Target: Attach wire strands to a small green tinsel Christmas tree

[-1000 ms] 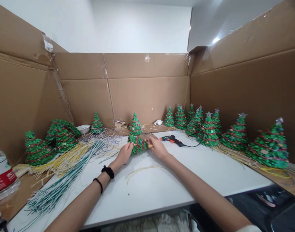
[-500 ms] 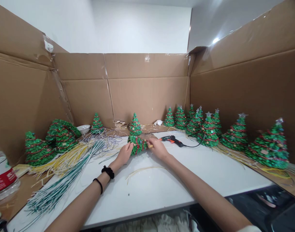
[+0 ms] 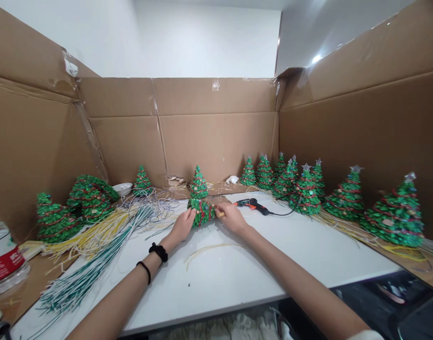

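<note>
A miniature Christmas tree (image 3: 203,213), green with red garland, lies on its side between my hands over the white board. My left hand (image 3: 184,223) pinches its left end, the fingers closed. At the other end, my right hand (image 3: 231,216) is closed around the tree's edge. A small tan piece (image 3: 220,214), wood-like in colour, shows at the right fingertips; how it joins the tree is hidden. Just beyond the right hand rests a black and orange glue gun (image 3: 254,205) with a cord. Another small tree (image 3: 199,183) stands upright behind the held one.
Finished-looking trees with stars (image 3: 306,191) line the right side. Bundles of green-white wires (image 3: 103,255) and yellow wires (image 3: 92,231) spread at left, near more trees (image 3: 94,198), a white bowl (image 3: 122,189) and a plastic bottle (image 3: 5,257). Cardboard walls (image 3: 216,137) enclose the white board (image 3: 238,278).
</note>
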A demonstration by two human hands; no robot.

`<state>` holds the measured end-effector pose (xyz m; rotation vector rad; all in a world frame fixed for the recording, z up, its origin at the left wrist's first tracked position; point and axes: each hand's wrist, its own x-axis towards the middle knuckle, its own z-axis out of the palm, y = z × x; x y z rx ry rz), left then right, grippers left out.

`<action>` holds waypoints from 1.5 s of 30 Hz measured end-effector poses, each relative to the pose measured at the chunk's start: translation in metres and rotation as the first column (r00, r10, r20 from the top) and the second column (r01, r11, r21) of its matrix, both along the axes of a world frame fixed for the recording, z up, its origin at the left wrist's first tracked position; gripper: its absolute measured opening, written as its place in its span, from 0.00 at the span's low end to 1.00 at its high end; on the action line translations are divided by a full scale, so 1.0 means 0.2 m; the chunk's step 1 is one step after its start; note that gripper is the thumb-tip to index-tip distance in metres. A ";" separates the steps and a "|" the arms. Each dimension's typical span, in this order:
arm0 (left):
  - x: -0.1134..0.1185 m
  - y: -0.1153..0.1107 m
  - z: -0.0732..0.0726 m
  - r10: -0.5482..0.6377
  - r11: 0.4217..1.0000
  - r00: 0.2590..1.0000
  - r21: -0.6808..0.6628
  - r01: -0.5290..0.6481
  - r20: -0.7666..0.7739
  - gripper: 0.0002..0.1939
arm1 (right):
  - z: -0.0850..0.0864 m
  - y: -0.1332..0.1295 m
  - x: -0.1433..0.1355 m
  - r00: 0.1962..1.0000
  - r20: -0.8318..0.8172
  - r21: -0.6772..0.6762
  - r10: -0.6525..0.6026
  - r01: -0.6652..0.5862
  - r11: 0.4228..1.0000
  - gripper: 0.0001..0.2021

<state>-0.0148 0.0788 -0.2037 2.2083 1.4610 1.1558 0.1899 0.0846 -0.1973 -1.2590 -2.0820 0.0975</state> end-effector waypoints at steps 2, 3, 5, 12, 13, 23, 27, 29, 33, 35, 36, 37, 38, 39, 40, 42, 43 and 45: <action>0.00 0.00 0.01 -0.003 1.000 1.000 -0.003 0.003 -0.001 0.18 | 0.00 0.00 0.00 1.000 -0.001 -0.001 -0.004 0.004 1.000 0.09; 0.00 0.00 0.01 -0.004 1.000 1.000 -0.006 0.004 0.000 0.18 | 0.00 0.00 0.00 1.000 -0.001 -0.002 -0.002 0.002 1.000 0.09; 0.01 -0.01 0.01 -0.005 1.000 1.000 -0.011 0.005 0.004 0.17 | 0.00 0.00 0.00 1.000 -0.004 -0.007 0.002 -0.002 1.000 0.09; 0.01 -0.01 0.02 0.016 0.999 1.000 -0.035 -0.016 0.002 0.17 | 0.00 0.00 0.00 1.000 -0.014 -0.014 0.021 -0.021 1.000 0.08; 0.01 -0.01 0.02 0.016 0.999 1.000 -0.036 -0.016 0.001 0.17 | 0.00 0.00 0.00 1.000 -0.013 -0.012 0.024 -0.024 1.000 0.08; 0.01 0.00 0.00 -0.005 1.000 1.000 -0.018 0.006 0.004 0.17 | -0.01 0.00 0.00 1.000 -0.002 -0.029 0.017 -0.017 0.999 0.08; 0.02 -0.02 0.01 -0.007 1.000 1.000 -0.027 0.007 -0.007 0.17 | -0.01 0.00 0.00 0.999 -0.009 -0.022 0.038 -0.038 0.999 0.08; 0.02 -0.02 0.02 -0.002 1.000 1.000 -0.028 0.001 -0.017 0.17 | -0.01 0.00 0.00 0.999 -0.014 -0.018 0.049 -0.049 0.999 0.07; 0.02 -0.03 0.03 0.019 0.999 0.999 -0.024 -0.020 -0.035 0.17 | -0.01 0.00 0.00 0.998 -0.017 -0.024 0.059 -0.060 0.998 0.07; 0.02 -0.03 0.03 0.026 0.999 0.999 -0.038 -0.028 -0.039 0.17 | -0.02 0.00 0.00 0.998 -0.020 -0.031 0.064 -0.064 0.997 0.07; 0.02 -0.03 0.03 0.027 0.999 0.999 -0.046 -0.029 -0.037 0.17 | -0.02 0.00 0.00 0.998 -0.023 -0.032 0.066 -0.066 0.997 0.07; 0.02 -0.03 0.03 0.027 0.998 0.999 -0.053 -0.029 -0.034 0.17 | -0.02 0.00 0.00 0.998 -0.026 -0.032 0.066 -0.067 0.997 0.07; 0.02 -0.03 0.03 0.026 0.998 0.999 -0.057 -0.028 -0.030 0.17 | -0.02 0.00 0.00 0.997 -0.028 -0.029 0.066 -0.067 0.997 0.07; 0.03 -0.03 0.03 0.024 0.998 0.999 -0.059 -0.025 -0.026 0.17 | -0.03 0.01 0.00 0.997 -0.028 -0.027 0.067 -0.068 0.997 0.08; 0.03 -0.04 0.03 0.022 0.998 1.000 -0.058 -0.024 -0.022 0.17 | -0.03 0.01 0.01 0.997 -0.026 -0.023 0.069 -0.070 0.997 0.08; 0.03 -0.04 0.03 0.021 0.998 1.000 -0.056 -0.022 -0.019 0.17 | -0.03 0.01 0.01 0.997 -0.024 -0.018 0.075 -0.075 0.997 0.08; 0.03 -0.04 0.03 0.021 0.998 1.000 -0.056 -0.022 -0.019 0.17 | -0.03 0.01 0.01 0.997 -0.023 -0.016 0.077 -0.078 0.997 0.08; 0.03 -0.04 0.03 0.019 0.998 1.000 -0.056 -0.020 -0.021 0.17 | -0.04 0.01 0.00 0.997 -0.025 -0.015 0.079 -0.079 0.997 0.07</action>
